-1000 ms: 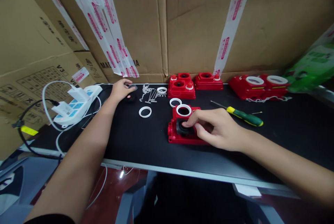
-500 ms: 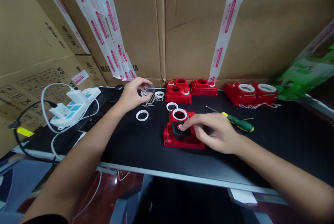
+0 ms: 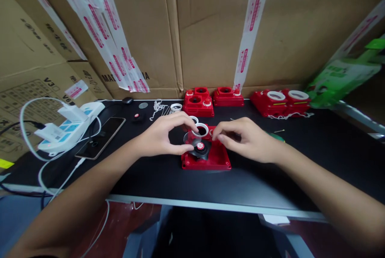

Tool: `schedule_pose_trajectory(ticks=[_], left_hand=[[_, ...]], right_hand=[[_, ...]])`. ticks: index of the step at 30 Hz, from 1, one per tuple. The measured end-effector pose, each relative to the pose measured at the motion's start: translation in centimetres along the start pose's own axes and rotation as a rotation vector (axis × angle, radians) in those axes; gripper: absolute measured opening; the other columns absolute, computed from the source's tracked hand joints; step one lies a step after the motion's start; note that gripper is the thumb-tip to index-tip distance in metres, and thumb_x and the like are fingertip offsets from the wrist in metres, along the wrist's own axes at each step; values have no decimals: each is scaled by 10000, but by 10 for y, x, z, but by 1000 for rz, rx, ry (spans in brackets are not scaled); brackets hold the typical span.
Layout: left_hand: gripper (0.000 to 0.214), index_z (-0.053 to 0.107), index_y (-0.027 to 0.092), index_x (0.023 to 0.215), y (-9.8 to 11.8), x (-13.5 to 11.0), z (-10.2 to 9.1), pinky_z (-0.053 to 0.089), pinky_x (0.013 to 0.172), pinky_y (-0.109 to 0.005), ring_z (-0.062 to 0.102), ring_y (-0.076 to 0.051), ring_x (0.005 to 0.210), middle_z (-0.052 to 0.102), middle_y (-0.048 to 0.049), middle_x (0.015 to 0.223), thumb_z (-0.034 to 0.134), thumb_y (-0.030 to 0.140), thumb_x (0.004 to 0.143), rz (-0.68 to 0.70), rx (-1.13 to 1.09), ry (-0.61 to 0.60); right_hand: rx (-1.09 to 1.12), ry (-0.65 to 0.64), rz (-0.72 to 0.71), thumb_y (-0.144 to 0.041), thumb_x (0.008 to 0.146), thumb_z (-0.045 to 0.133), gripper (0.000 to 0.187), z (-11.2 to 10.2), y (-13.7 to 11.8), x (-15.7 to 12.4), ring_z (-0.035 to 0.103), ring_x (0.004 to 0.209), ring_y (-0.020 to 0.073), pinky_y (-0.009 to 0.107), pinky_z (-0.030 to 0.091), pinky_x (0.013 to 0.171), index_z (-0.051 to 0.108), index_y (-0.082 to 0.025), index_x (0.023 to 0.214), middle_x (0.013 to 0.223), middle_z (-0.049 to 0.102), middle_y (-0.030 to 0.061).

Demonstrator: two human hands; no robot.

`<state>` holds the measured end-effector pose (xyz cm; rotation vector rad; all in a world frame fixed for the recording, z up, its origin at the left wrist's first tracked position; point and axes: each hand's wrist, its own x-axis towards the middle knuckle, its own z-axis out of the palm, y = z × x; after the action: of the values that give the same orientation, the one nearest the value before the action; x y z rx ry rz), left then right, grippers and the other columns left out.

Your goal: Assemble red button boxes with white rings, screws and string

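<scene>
Between the thumb and fingers of my left hand (image 3: pixel 167 134), a clear round disc (image 3: pixel 192 139) is held tilted above a red housing (image 3: pixel 221 157). A black part with a red-and-white centre (image 3: pixel 201 150) sits on that housing, just below the disc. One white ring (image 3: pixel 205 125) lies at the housing's back edge, with a second white ring (image 3: pixel 194 119) behind it. My right hand (image 3: pixel 245 140) is at the housing's right side, its thumb and fingertips drawn together. Whatever its fingertips hold, if anything, I cannot make out.
Several red housings (image 3: pixel 198 109) stand along the cardboard wall (image 3: pixel 210 41). At left lie a phone (image 3: pixel 100 138) and a white power strip (image 3: pixel 75 125) with cables. A screwdriver (image 3: pixel 278 137) is partly hidden behind my right hand; a green bottle (image 3: pixel 339 77) stands at far right.
My left hand has come right and nearer from the small parts at the back, bringing the clear disc over the housing. My right hand has lifted off the black part's centre. The view has shifted slightly.
</scene>
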<state>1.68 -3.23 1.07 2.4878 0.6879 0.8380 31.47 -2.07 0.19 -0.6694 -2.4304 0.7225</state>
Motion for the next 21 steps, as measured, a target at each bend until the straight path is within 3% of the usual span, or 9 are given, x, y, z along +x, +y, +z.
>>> schedule_pose_trajectory(ticks=[5,11,21], left_hand=[[325,728,184,1176,6,1,6,533,1000,-368,684,-220,1088,742,-84,1154,858,279,894,15,-14,-3],[165,777,191,1075,9,2,13,537,1008,-334,688,-194,1084,745,-82,1150,825,259,933,31,-60,-53],[187,766,207,1092,12,1,20,513,1031,-342,691,-203,1122,762,-65,1163,818,308,944,-49,-76,-33]], right_hand=[[48,-97,38,-307,1026,644,148,5,-3,0,500,553,90,231,394,571,722,-183,1048,651,607,-66],[29,-66,26,-292,1044,621,176,6,2,1,503,576,95,233,398,591,729,-186,1134,672,602,-67],[-31,-42,73,-297,1059,588,211,5,5,3,536,590,106,249,401,600,743,-170,1126,699,624,-45]])
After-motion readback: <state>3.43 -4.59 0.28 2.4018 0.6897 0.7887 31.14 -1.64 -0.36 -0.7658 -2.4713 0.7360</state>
